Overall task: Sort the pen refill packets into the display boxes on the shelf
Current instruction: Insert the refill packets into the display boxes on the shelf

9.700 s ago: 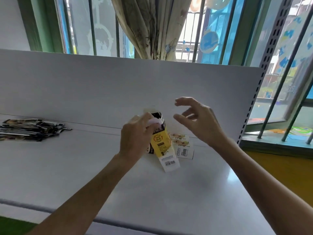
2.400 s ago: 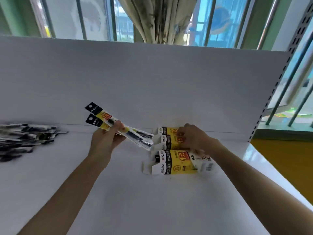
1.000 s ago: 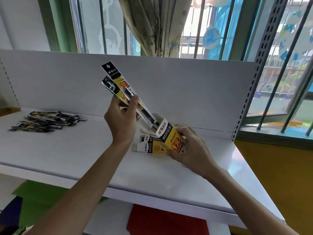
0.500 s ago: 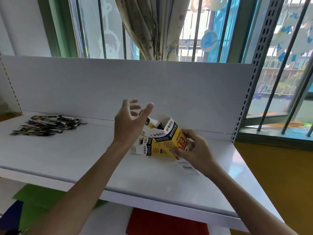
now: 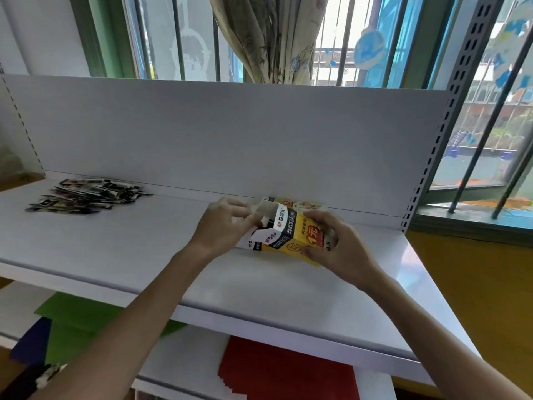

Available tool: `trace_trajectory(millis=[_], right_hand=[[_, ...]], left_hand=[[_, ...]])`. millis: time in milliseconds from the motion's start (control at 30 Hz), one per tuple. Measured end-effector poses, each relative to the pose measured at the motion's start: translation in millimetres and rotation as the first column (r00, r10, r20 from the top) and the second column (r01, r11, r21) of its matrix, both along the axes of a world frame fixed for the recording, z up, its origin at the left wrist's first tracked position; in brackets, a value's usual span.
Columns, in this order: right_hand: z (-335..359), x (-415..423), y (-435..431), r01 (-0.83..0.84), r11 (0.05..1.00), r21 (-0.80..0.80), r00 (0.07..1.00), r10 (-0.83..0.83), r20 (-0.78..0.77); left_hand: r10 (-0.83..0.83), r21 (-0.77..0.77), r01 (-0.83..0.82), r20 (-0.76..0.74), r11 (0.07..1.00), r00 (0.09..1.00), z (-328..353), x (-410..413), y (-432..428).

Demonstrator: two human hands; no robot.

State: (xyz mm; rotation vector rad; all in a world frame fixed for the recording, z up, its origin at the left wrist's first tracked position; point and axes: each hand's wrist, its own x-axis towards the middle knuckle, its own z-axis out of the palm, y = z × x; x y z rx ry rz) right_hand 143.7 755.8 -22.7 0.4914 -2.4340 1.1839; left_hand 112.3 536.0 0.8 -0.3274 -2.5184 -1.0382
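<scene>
A yellow, black and white display box lies tilted on the white shelf, close to the back panel. My right hand grips its yellow end, thumb on the front face. My left hand pinches the white flap at its open end. A second display box lies flat behind it against the back panel, mostly hidden. A loose pile of pen refill packets lies on the shelf at the far left.
An upright slotted post stands at the shelf's right end, with window bars and a curtain behind. Below the shelf lie green and red paper sheets on a lower shelf.
The two refill packets left my left hand and went out of sight at the open box. My left hand dropped to the flap, and the box came lower toward the shelf.
</scene>
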Motion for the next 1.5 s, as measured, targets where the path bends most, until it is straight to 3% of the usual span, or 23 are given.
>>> trace_trajectory(millis=[133,233,367,467,567,667,867,1067,1333,1500], right_hand=[[0.9,2.6,-1.3,0.035,0.999,-0.029,0.999,-0.035,0.006],[4.3,4.1,-2.7,0.065,0.998,0.016,0.997,-0.064,-0.039],[5.7,0.3,-7.6,0.052,0.99,0.134,0.998,-0.047,-0.041],[4.2,-9.3,-8.7,0.05,0.979,0.198,0.998,-0.055,0.019],[-2.9,-19.3,-18.1,0.022,0.932,0.361,0.984,-0.085,0.16],[-19.5,-32.4,-34.0,-0.023,0.919,0.393,0.965,-0.082,0.249],[-28.0,-50.1,-71.0,0.123,0.831,0.542,0.991,-0.132,-0.022],[10.1,-78.3,-197.2,-0.008,0.93,0.368,0.996,0.042,-0.083],[27.7,-108.4,-403.0,-0.281,0.944,0.174,0.948,0.301,-0.101],[-1.1,-118.4,-489.2,-0.358,0.918,0.171,0.934,0.356,0.045]], left_hand=[[-0.005,0.101,0.009,-0.031,0.995,1.0,-0.3,-1.2,-1.5],[-0.132,0.142,0.119,0.083,0.983,0.988,4.2,-3.8,1.1],[-0.079,0.028,0.078,0.02,0.997,0.997,7.5,-6.5,7.2],[0.033,0.003,-0.032,-0.065,0.999,0.997,0.2,-9.5,-6.1],[-0.026,-0.021,0.025,-0.025,0.999,0.999,-18.7,-6.4,-25.2],[-0.083,-0.036,0.084,0.042,0.996,0.996,-44.8,-2.0,-44.7],[-0.047,-0.026,0.051,0.157,0.998,0.987,-66.9,-3.6,-101.7],[0.082,-0.101,-0.073,0.083,0.992,0.993,-46.5,-0.6,-204.7],[0.357,-0.093,-0.354,0.014,0.93,0.934,-19.2,43.6,-381.5],[0.459,-0.094,-0.456,0.014,0.885,0.888,-26.1,68.1,-453.3]])
